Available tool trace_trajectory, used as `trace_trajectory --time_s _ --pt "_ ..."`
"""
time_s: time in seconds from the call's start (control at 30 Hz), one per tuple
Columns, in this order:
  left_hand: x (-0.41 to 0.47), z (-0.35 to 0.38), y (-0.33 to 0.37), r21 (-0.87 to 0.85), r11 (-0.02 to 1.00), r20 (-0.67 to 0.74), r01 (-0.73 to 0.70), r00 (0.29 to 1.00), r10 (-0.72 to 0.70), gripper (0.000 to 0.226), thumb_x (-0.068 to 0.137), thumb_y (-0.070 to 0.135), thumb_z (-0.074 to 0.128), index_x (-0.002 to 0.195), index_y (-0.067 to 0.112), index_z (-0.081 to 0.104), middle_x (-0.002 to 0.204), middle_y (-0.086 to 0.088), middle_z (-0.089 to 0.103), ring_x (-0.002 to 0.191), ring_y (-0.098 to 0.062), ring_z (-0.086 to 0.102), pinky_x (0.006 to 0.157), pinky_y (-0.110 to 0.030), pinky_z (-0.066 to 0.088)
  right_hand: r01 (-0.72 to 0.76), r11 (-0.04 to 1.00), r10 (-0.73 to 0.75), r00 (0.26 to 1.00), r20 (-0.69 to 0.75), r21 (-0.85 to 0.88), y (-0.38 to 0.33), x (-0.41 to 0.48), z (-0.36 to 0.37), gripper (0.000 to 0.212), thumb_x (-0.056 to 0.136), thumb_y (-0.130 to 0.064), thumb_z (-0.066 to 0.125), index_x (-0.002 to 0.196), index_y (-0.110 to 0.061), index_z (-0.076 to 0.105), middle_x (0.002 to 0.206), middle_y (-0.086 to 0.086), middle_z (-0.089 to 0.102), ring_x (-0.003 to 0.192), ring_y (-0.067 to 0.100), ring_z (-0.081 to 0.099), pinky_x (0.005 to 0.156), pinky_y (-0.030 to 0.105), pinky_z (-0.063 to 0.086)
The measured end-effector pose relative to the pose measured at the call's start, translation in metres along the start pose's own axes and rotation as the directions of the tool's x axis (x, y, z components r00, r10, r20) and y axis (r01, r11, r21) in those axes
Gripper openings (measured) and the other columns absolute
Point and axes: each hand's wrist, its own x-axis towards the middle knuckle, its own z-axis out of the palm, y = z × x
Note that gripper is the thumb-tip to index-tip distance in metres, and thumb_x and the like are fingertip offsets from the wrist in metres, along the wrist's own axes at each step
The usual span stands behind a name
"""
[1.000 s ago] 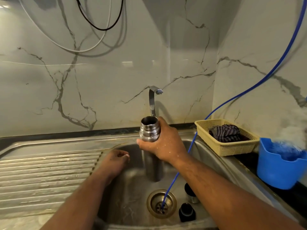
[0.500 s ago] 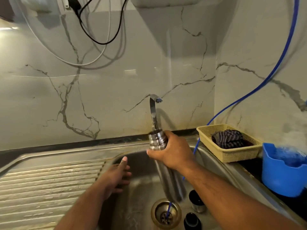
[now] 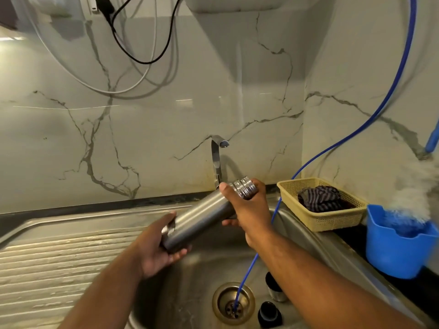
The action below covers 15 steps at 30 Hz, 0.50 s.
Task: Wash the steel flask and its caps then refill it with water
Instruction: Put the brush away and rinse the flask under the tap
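The steel flask (image 3: 204, 214) is held in the air above the sink basin (image 3: 194, 276), tilted, with its base low on the left and its threaded neck high on the right, just in front of the tap (image 3: 217, 160). The right grip (image 3: 247, 210) is closed round the flask just below the threads, thumb over the top of the body. The left grip (image 3: 156, 250) cups the base from below, fingers curled under it and thumb on its upper edge.

Below, on the basin floor, a black cap (image 3: 269, 313) stands just right of the drain (image 3: 223, 302), and a steel cap (image 3: 276, 294) stands just behind it, partly hidden by the right forearm. A blue hose (image 3: 249, 267) comes down from the wall and ends in the drain.

On the right rim sits a yellow basket (image 3: 325, 219) holding a striped cloth (image 3: 319, 198). Beside it, a blue tub (image 3: 399, 252) stands on the dark bench (image 3: 425, 290). The ribbed drainboard (image 3: 47, 257) lies left of the basin.
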Motion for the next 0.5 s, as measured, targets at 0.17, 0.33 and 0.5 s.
trace_trajectory --time_s 0.17,0.33,0.5 --pt "-0.016 0.015 0.013 0.174 0.903 -0.144 -0.394 0.897 0.419 0.081 0.068 0.056 0.081 0.131 0.01 0.059 0.13 -0.012 0.056 0.115 -0.033 0.057 0.084 -0.043 0.058 -0.236 0.971 0.235 0.969 -0.074 -0.016 0.015 0.014 -0.013 0.043 0.092 -0.054 0.067 0.114 -0.019 0.057 0.109 0.008 0.064 0.095 0.023 0.068 0.078 0.045 0.064" --pt "-0.038 0.059 0.041 0.529 0.608 -0.066 -0.592 0.686 0.725 0.085 0.06 0.066 0.082 0.127 0.017 0.065 0.115 0.0 0.068 0.107 -0.02 0.064 0.089 -0.033 0.053 -0.567 0.824 0.562 0.815 0.138 -0.006 0.036 0.018 -0.017 0.036 0.104 -0.044 0.052 0.119 -0.012 0.061 0.115 0.019 0.064 0.103 0.035 0.067 0.08 0.049 0.062" --pt "-0.035 0.105 0.053 0.747 0.324 0.134 -0.581 0.608 0.782 0.076 0.066 0.057 0.088 0.129 0.023 0.061 0.115 0.011 0.064 0.101 -0.008 0.06 0.076 -0.016 0.046 -0.591 0.783 0.621 0.755 0.211 -0.195 0.056 0.03 -0.019 0.051 0.103 -0.053 0.048 0.118 -0.007 0.064 0.112 0.018 0.071 0.099 0.031 0.072 0.09 0.046 0.06"
